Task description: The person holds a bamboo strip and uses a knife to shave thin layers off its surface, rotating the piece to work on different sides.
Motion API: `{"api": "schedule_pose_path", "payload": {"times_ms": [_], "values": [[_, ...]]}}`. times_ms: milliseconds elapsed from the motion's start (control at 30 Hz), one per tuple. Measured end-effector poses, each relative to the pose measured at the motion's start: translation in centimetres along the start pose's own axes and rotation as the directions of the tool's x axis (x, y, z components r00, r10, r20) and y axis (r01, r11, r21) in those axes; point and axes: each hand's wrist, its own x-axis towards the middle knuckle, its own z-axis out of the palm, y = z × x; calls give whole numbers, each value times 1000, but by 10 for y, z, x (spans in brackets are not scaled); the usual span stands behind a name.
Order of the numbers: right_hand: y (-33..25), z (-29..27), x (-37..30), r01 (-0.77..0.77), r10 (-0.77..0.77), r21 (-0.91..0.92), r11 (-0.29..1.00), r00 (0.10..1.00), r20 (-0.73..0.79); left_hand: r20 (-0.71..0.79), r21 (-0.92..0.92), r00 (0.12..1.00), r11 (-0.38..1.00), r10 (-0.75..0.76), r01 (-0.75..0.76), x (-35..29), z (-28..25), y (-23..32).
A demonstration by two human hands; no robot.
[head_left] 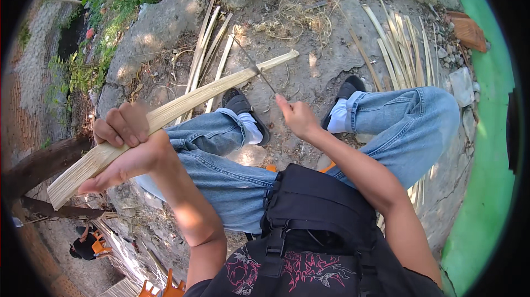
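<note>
My left hand (130, 139) is closed around the wide lower end of a long, pale bamboo strip (204, 94), fingers over its top and thumb beneath. The strip slants up to the right across my lap, tapering to its far end. A thin, dark-bladed knife (265, 80) is gripped in my right hand (301, 117), with the index finger and thumb close to the blade. Its blade crosses the strip near the far end and appears to touch it. The knife's handle is hidden inside my fist.
Split strips (204, 48) lie beyond my left foot, and another bundle of strips (400, 48) lies beyond my right foot. Curly shavings (295, 18) are scattered between them. A green wall (480, 131) runs along the right. A person (84, 244) sits at the lower left by orange chairs.
</note>
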Motion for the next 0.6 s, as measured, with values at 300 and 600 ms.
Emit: {"api": "schedule_pose_path", "payload": {"times_ms": [300,600], "values": [[3,0,12,108,-111,-53,993,993,-41,-100,92,995,996,-5,14,7,-15,-3],[13,1,15,88,-88,-12,996,992,-89,-186,198,982,980,17,20,10,-16,-4]]}}
